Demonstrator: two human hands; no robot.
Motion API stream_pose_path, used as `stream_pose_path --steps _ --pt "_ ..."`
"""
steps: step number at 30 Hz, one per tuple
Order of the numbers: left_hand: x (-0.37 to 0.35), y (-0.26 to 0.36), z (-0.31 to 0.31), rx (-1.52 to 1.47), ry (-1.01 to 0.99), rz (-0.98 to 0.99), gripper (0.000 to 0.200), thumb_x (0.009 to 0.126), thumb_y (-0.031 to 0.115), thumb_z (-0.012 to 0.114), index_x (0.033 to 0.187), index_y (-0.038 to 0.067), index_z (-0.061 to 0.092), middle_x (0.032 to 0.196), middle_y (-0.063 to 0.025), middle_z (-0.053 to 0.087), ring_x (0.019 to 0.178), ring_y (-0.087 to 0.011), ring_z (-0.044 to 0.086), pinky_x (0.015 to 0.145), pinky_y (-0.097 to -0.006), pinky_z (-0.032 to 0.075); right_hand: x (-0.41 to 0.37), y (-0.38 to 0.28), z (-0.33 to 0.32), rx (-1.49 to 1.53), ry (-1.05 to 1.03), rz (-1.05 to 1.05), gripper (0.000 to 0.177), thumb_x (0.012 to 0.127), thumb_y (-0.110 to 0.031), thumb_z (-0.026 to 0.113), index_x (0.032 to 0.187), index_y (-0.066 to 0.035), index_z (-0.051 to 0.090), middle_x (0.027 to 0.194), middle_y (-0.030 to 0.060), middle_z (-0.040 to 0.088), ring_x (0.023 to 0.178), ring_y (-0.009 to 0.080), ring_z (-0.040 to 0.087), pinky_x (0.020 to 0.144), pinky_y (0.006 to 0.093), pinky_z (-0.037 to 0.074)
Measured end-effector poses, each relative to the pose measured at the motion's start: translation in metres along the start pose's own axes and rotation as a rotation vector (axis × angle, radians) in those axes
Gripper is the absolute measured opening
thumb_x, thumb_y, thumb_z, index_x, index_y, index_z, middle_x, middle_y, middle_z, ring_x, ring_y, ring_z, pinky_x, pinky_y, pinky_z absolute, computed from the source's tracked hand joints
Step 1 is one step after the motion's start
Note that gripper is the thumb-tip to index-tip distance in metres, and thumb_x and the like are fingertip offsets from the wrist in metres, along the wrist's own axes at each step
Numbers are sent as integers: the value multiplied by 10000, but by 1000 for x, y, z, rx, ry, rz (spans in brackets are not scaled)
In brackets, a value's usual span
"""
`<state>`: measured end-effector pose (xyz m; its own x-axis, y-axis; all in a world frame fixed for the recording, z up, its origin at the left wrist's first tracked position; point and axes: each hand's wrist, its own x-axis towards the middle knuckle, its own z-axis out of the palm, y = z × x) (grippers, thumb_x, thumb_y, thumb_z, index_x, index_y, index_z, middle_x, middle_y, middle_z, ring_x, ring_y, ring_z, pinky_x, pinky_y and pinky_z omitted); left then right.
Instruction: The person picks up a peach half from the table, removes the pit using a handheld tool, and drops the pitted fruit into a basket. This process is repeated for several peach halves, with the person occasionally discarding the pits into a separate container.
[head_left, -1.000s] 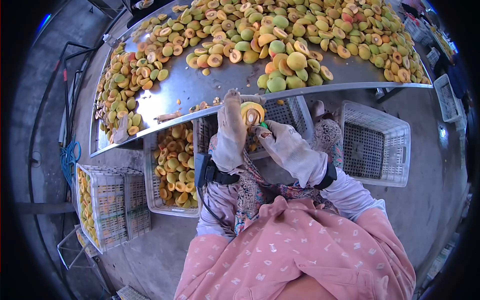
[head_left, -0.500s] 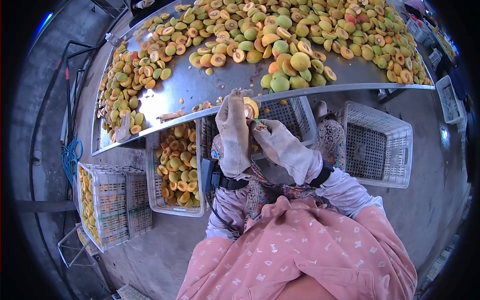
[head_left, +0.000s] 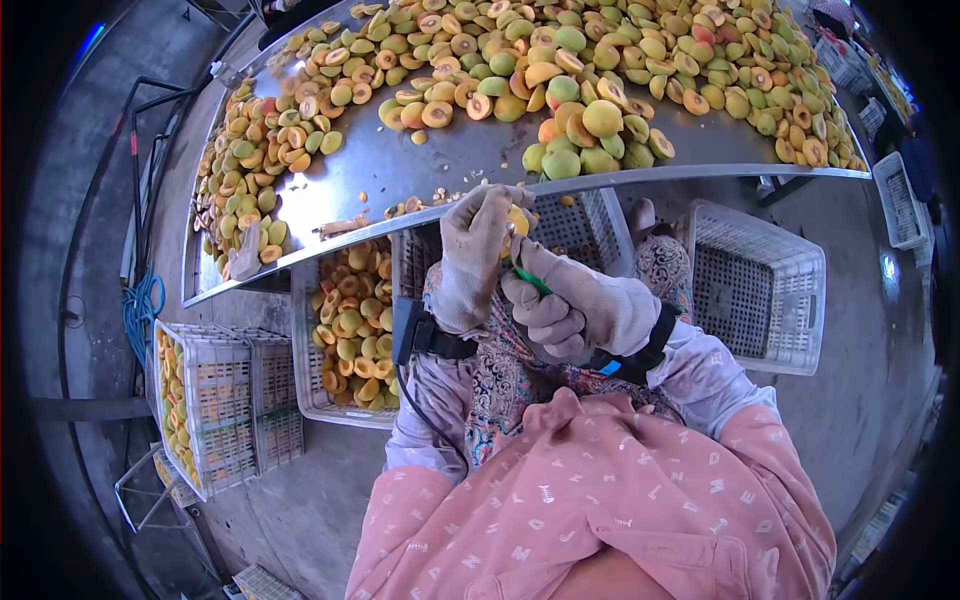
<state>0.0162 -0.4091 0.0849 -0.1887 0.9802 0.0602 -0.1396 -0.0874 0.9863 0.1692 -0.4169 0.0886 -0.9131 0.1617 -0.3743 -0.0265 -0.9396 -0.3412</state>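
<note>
My left hand (head_left: 474, 245), in a pale work glove, is closed around a yellow peach half (head_left: 517, 220) just in front of the table edge. My right hand (head_left: 570, 300), gloved too, is wrapped around a green-handled tool (head_left: 530, 279). The metal tip of that tool is at the peach half, though the fingers partly hide the contact. On the table beyond lies a small heap of green-yellow peaches (head_left: 600, 140), mostly halves. Pale kernels or pit pieces (head_left: 470, 184) are scattered along the near rim.
The metal table (head_left: 400, 172) carries a large spread of halved fruit (head_left: 450, 60). Below its edge stand a crate of fruit halves (head_left: 350, 412), a grey crate (head_left: 612, 235) and a white crate (head_left: 812, 300). At left are stacked crates (head_left: 215, 400). A glove (head_left: 244, 258) lies on the table's left.
My right hand has turned and come closer under the peach half, showing the green handle and curled fingers. My left hand has tilted and shifted slightly right with the peach half.
</note>
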Motion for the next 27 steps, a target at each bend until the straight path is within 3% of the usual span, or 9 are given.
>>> stream_pose_path --steps 3,7,11,14,20,22,24,26,27 --pt "0 12 -6 -122 -239 -350 395 968 271 397 944 -44 634 793 -124 654 668 -165 602 644 -280 500 2 3 -4 163 -33 31 503 952 -638 369 789 -167 439 518 -80 319 376 38 227 337 203 186" --pt "-4 -3 8 -163 24 -285 349 957 281 495 910 -30 647 765 -103 648 636 -156 611 595 -273 506 4 8 -10 227 -118 26 493 958 -632 357 800 -174 448 515 -79 328 364 31 235 329 199 194" --pt "-2 -7 0 -159 -129 -130 335 966 258 495 914 -34 651 771 -101 655 611 -140 603 565 -266 502 15 12 -20 359 -278 48 513 967 -631 323 779 -173 458 503 -80 330 346 30 244 312 202 202" --pt "-1 -6 2 -155 -71 -383 333 973 248 485 910 -33 654 770 -95 660 625 -121 597 557 -250 484 14 15 -21 349 -188 48 535 965 -639 307 771 -166 463 496 -77 328 339 32 237 307 209 212" --pt "0 -12 9 -79 12 -133 431 969 378 479 935 -14 655 777 -86 652 657 -125 591 573 -255 480 24 19 -23 395 -396 37 592 930 -695 305 710 -175 485 467 -74 309 333 52 212 308 232 184" --pt "-4 -11 10 -466 -42 -363 498 970 443 426 990 -8 637 757 -75 635 613 -136 564 573 -263 481 30 15 -28 365 -358 12 586 933 -689 310 715 -175 488 466 -71 316 331 54 220 307 231 184" --pt "7 -23 11 -421 35 -392 535 974 484 378 1046 1 598 778 -78 625 628 -149 553 597 -272 484 36 11 -36 327 -313 -21 581 935 -684 315 720 -174 492 465 -68 323 329 55 227 305 231 183" --pt "9 -37 9 -687 392 -439 480 955 468 453 1037 17 596 842 -97 639 660 -172 571 615 -262 488 39 15 -45 258 -408 -124 532 935 -652 364 776 -155 464 498 -65 340 345 36 264 306 215 227" --pt "9 -45 -1 -657 369 -300 420 963 424 452 1024 29 581 890 -108 636 714 -181 592 614 -283 495 36 12 -44 220 -334 -129 525 955 -635 362 777 -152 467 502 -62 350 351 44 286 315 220 247"
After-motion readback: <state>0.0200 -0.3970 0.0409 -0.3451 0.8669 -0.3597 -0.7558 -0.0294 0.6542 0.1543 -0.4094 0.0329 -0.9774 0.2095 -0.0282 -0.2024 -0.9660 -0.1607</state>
